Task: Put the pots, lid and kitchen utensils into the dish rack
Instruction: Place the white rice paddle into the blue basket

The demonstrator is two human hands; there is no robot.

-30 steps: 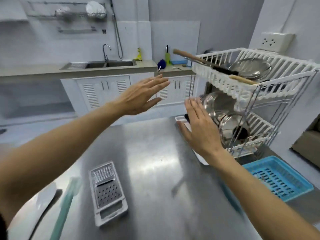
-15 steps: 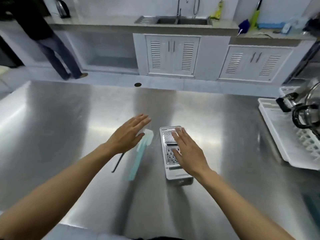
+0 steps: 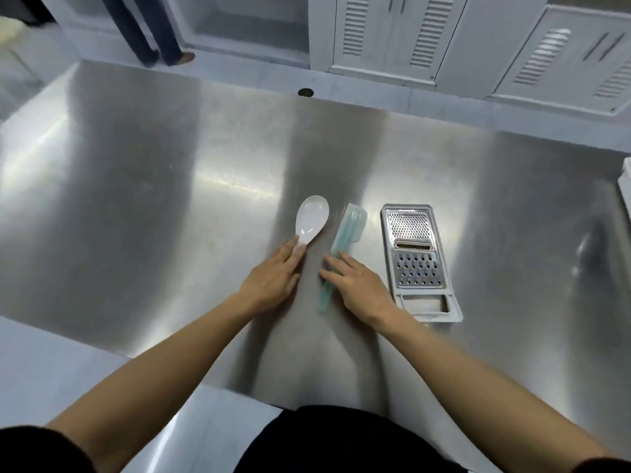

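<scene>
Here three utensils lie side by side on the steel table (image 3: 143, 186): a white rice spoon (image 3: 311, 219), a pale green spatula (image 3: 345, 247) and a flat grater (image 3: 417, 257), the grater furthest to the right and a little apart from the other two. The left hand (image 3: 273, 281) lies palm down over the spoon's handle, its fingers close together and pointing away, the fingertips touching the neck where the handle meets the bowl; whether the thumb has closed round the handle underneath cannot be told. The spoon's bowl faces up and points away from the person. The right hand (image 3: 358, 285) lies across the middle of the spatula, fingers loosely together and angled toward the left, pressing on the handle rather than clearly wrapped about it; the spatula's blade shows beyond the fingers and its handle end shows beneath the hand. The two hands are near each other but not touching. The grater lies just beside the right wrist, untouched. At the far right edge a white corner of the dish rack (image 3: 626, 186) is barely in view, well apart from the utensils
</scene>
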